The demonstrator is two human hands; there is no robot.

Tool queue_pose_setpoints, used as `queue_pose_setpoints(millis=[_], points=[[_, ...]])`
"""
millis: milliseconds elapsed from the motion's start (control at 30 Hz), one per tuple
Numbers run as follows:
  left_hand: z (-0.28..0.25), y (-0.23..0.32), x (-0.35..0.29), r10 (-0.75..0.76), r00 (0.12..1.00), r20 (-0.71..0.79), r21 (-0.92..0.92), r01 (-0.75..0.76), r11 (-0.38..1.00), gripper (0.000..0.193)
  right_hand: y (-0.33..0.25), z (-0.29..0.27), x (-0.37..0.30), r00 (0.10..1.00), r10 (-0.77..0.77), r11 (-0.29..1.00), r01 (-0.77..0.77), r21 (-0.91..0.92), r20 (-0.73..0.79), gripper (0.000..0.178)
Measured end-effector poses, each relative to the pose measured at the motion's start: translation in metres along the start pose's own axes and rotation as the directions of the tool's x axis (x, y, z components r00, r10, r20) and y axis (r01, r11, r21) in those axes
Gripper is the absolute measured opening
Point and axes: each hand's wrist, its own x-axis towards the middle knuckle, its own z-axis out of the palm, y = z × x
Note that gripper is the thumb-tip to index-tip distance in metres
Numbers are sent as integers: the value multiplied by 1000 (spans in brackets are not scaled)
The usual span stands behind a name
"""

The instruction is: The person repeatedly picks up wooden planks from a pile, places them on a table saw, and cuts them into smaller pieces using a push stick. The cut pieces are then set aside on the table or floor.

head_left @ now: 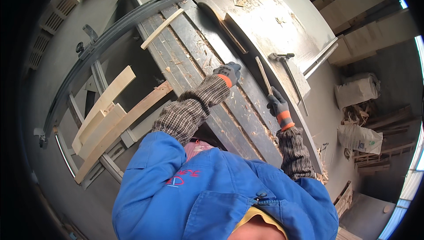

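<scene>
My left hand (228,73), in a grey glove with an orange cuff, rests on the grooved metal table (194,48) of what looks like a sliding table saw. Its fingers are curled, and anything under them is hidden. In my right hand (278,103), gloved the same way, is the near end of a thin wood strip (263,75). The strip points away from me, over the dark band beside the table. Farther up, a longer wooden piece (235,34) stands along that band. Sawdust and chips lie in the table's grooves.
A pale wood stick (162,29) lies across the table's far left. Several boards (121,123) rest on the frame at left, below a curved-looking metal rail (95,48). A metal clamp-like bar (291,79) is at right. White sacks (360,138) and stacked wood fill the right side.
</scene>
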Motion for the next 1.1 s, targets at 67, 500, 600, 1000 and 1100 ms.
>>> queue_pose_setpoints(millis=[67, 500, 600, 1000, 1100], points=[[19, -2, -9, -55, 998, 7, -235, 55, 970, 43, -3, 11, -8, 999, -39, 999, 39, 0, 37, 53], [93, -73, -58, -626, 750, 214, -971, 235, -49, 32, -36, 78, 114, 977, 63, 985, -94, 146, 204, 36], [93, -94, -63, -663, 743, 92, -986, 161, 44, 36, -26, 80, 198, 969, 212, 902, -244, 357, 127, 35], [101, -120, -79, -607, 792, -69, -934, 162, 317, 41, -16, 115, 271, 963, 242, 950, -210, 230, -117, 22], [101, -123, -76, -572, 818, -58, -946, 139, 294, 39, -23, 119, 282, 901, 420, 862, -358, 358, -109, 23]])
